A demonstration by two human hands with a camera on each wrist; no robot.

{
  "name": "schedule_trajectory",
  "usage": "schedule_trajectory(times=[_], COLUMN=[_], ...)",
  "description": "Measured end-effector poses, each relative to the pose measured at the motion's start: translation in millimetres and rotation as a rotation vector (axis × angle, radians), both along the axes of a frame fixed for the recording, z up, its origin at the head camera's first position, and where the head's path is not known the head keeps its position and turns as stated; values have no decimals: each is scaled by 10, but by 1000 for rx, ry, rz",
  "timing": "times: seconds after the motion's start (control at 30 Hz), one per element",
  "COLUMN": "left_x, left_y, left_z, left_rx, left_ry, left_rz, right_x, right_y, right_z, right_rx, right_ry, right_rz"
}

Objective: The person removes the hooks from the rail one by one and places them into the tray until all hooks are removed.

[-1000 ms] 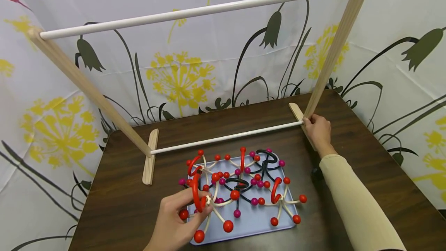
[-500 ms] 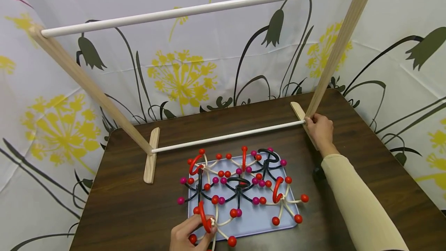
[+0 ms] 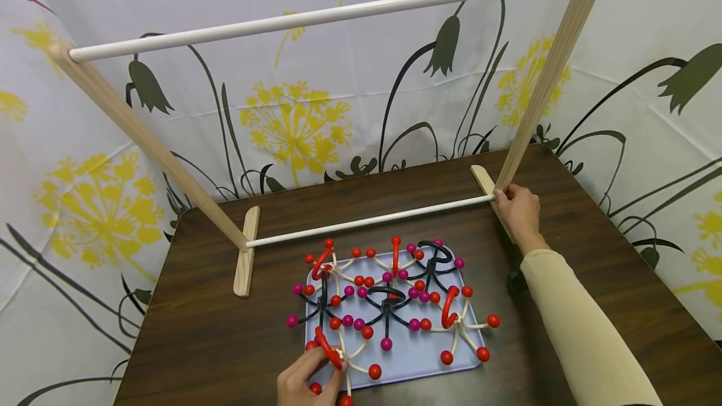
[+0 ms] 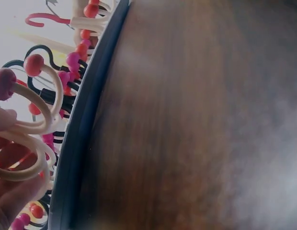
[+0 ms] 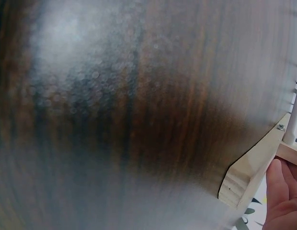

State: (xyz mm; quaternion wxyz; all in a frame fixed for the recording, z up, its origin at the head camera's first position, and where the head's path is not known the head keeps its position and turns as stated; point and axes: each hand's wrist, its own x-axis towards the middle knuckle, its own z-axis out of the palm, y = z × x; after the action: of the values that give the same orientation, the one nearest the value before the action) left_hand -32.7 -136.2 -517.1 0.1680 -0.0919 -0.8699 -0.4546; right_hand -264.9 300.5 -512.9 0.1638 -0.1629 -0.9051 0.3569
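In the head view my left hand point(image 3: 301, 381) pinches a small multi-armed hanger point(image 3: 358, 368) near its hub. This hanger has a red hook, cream arms and red ball tips, and is over the front left corner of a pale blue tray point(image 3: 417, 365). The left wrist view shows its curved cream arms point(image 4: 55, 86) beside my fingers and the tray's edge. My right hand point(image 3: 519, 208) grips the foot of the right wooden post point(image 3: 549, 74) of a frame, where the lower white rod point(image 3: 372, 221) meets it. The wooden base point(image 5: 251, 170) is under that hand.
On the tray stand several more hangers, some cream with red hooks point(image 3: 449, 309), others black point(image 3: 386, 309) with magenta balls. Behind it rises the frame with a white top rod point(image 3: 338, 14) and a left post point(image 3: 152, 149). A dark wooden table point(image 3: 192, 331) carries everything, against a flowered cloth.
My left hand has moved right and down with the cream hanger, from above the tray's left side to its front left corner. My right hand keeps its grip on the post.
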Motion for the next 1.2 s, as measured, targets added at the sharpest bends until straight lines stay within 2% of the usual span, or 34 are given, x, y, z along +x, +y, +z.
schedule_trajectory(times=[0.07,0.27,0.37,0.57,0.87,1.1,1.2], left_x=[-15,-54,-60,-66,-58,-21,15], left_y=[1,9,18,3,-14,17,-2], left_z=[-14,-40,-44,-35,-44,76,116], left_rx=[-12,-124,-135,-135,-126,-82,-47], left_ry=[-14,-15,-27,-78,-71,-190,-172], left_rz=[15,59,72,78,65,72,82], right_x=[-10,-3,2,-32,-41,-7,-4], right_y=[4,-2,-10,-36,-38,-4,6], right_z=[6,3,-11,-23,-16,23,14], right_rx=[-2,-5,-2,-7,-8,-11,-10], right_ry=[2,-17,-22,-13,-24,-18,-22], right_rz=[-4,-7,1,2,12,-1,4])
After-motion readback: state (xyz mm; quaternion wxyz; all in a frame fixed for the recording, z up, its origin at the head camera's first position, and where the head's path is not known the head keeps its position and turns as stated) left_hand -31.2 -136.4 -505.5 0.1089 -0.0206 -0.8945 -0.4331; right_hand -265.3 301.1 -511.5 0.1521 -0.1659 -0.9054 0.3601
